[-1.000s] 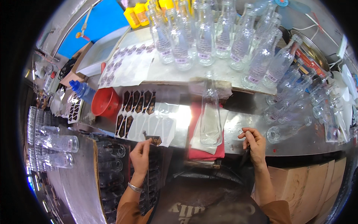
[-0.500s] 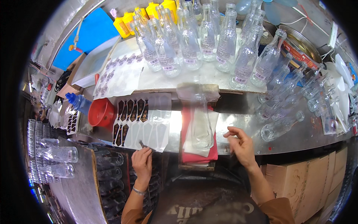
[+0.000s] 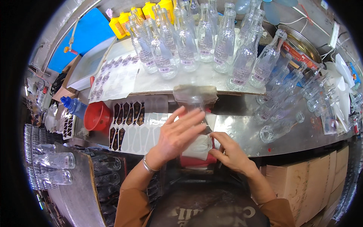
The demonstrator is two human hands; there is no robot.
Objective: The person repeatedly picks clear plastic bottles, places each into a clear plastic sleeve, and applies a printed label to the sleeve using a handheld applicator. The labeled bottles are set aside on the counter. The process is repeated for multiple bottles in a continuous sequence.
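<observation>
A clear glass bottle [image 3: 200, 145] lies on a padded stand [image 3: 198, 161] with red and white layers, its neck pointing away from me. A dark label [image 3: 207, 129] shows on the bottle, partly covered by my left hand [image 3: 177, 134]. That hand is open, fingers stretched flat across the bottle and slightly blurred. My right hand [image 3: 232, 155] grips the bottle's right side near the base, its thumb and forefinger curved against the glass. Left of the stand lies a backing sheet [image 3: 157, 103] with several dark bottle-shaped labels [image 3: 128, 113] and bare peeled outlines.
Several upright bottles [image 3: 187, 53] stand on the raised white shelf [image 3: 151, 85]. More bottles [image 3: 280, 128] lie or stand at the right. A red bowl [image 3: 97, 116] and a blue bottle [image 3: 73, 106] are at the left. Cardboard boxes [image 3: 298, 181] sit below the bench at right.
My left hand has moved right and up from the label sheet, with a dark label, onto the bottle, and has opened flat. The right hand has come left and down to the bottle.
</observation>
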